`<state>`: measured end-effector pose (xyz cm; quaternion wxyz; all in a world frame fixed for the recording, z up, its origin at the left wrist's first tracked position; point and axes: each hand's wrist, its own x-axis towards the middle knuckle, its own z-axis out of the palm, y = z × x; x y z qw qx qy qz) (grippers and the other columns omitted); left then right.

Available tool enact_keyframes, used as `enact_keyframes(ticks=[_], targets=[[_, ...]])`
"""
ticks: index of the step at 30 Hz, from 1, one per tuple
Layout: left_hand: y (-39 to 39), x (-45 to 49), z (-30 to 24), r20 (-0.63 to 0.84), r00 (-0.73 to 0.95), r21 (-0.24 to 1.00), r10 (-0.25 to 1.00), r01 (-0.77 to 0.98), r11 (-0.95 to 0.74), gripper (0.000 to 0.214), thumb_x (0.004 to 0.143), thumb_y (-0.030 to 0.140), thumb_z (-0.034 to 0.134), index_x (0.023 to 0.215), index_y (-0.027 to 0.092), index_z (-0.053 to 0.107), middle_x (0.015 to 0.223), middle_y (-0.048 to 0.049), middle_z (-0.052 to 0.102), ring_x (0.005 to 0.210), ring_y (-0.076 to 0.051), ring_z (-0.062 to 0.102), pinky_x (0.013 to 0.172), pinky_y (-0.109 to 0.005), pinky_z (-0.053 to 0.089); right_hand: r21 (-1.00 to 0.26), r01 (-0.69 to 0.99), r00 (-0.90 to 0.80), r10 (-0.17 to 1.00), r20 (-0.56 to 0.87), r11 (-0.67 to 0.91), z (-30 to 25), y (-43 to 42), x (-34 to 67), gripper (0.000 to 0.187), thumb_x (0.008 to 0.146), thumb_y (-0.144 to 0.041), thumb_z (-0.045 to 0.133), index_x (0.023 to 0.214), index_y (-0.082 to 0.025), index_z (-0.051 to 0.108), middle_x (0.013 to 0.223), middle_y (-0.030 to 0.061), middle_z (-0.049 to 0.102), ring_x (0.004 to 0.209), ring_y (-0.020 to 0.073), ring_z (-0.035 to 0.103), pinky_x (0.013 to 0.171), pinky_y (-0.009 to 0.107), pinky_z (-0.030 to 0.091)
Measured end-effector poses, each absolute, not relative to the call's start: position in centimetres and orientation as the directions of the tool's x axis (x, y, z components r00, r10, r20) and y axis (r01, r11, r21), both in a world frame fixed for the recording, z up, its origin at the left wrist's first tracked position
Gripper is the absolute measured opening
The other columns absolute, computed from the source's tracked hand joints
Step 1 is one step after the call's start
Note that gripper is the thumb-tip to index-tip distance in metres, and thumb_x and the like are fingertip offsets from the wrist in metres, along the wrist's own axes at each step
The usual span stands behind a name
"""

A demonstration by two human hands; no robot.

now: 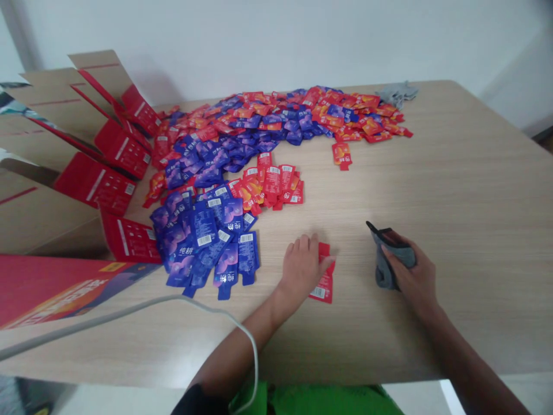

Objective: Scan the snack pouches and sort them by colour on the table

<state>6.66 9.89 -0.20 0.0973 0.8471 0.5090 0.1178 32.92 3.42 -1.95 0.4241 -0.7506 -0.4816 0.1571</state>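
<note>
A red pouch (323,287) with a barcode lies on the table, partly hidden under my left hand (303,262). The fingers of that hand are curled along its left side, and the thumb reaches across it, holding it against the tabletop. To the right, my right hand (417,276) is closed around a folded grey cloth (386,268) with a black edge, apart from the pouch. Left of my left hand is a loose group of blue-purple pouches (205,236). Red pouches (273,181) lie overlapping just beyond them.
A long heap of mixed red and blue pouches (259,124) runs along the back. One red pouch (342,154) lies apart in front. Open red cardboard boxes (116,147) line the left. Another grey cloth (396,92) sits back right. A white cable (181,297) crosses the front left.
</note>
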Motion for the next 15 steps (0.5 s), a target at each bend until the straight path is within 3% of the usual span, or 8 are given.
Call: enact_keyframes(ticks=[4,8,11,15], targets=[[10.8,7.4,-0.1,-0.041,0.457,0.333,0.889,0.845,-0.419,0.046,0.096,0.047,0.073,0.124,0.013,0.061,0.114,-0.0160,0.067,0.107,-0.033,0.068,0.091,-0.045,0.055,-0.788,0.594,0.466,0.867,0.178,-0.158,-2.9,3.1,33.0,0.050,0.088,-0.055,0.070,0.131,-0.029,0.069,0.121,0.0097,0.077,0.113,0.0368,0.072,0.100,0.065,0.055],[11.8,7.0,-0.3,-0.114,0.478,0.458,0.871,0.803,-0.381,0.052,0.092,0.038,0.080,0.131,0.010,0.058,0.117,-0.0168,0.070,0.106,-0.031,0.071,0.088,-0.040,0.056,-0.796,0.587,0.445,0.880,0.166,-0.146,-3.1,3.4,33.1,0.051,0.088,-0.053,0.070,0.132,-0.028,0.068,0.122,0.0099,0.076,0.114,0.0367,0.071,0.102,0.066,0.054],[12.7,6.3,-0.3,-0.118,0.536,0.542,0.836,0.740,-0.398,0.053,0.090,0.034,0.081,0.134,0.014,0.060,0.119,-0.0105,0.073,0.104,-0.024,0.072,0.087,-0.032,0.057,-0.798,0.587,0.440,0.881,0.172,-0.137,-3.1,3.5,33.1,0.050,0.088,-0.053,0.070,0.133,-0.029,0.068,0.123,0.0099,0.076,0.114,0.0371,0.071,0.102,0.066,0.054],[13.2,5.7,1.3,-0.084,0.632,0.671,0.770,0.607,-0.425,0.018,0.097,0.036,0.074,0.103,0.019,0.074,0.094,-0.0006,0.073,0.084,-0.016,0.069,0.076,-0.025,0.054,-0.804,0.575,0.461,0.872,0.165,-0.152,-2.9,3.5,33.0,0.048,0.089,-0.053,0.070,0.131,-0.030,0.069,0.122,0.0090,0.077,0.111,0.0355,0.073,0.100,0.062,0.057]])
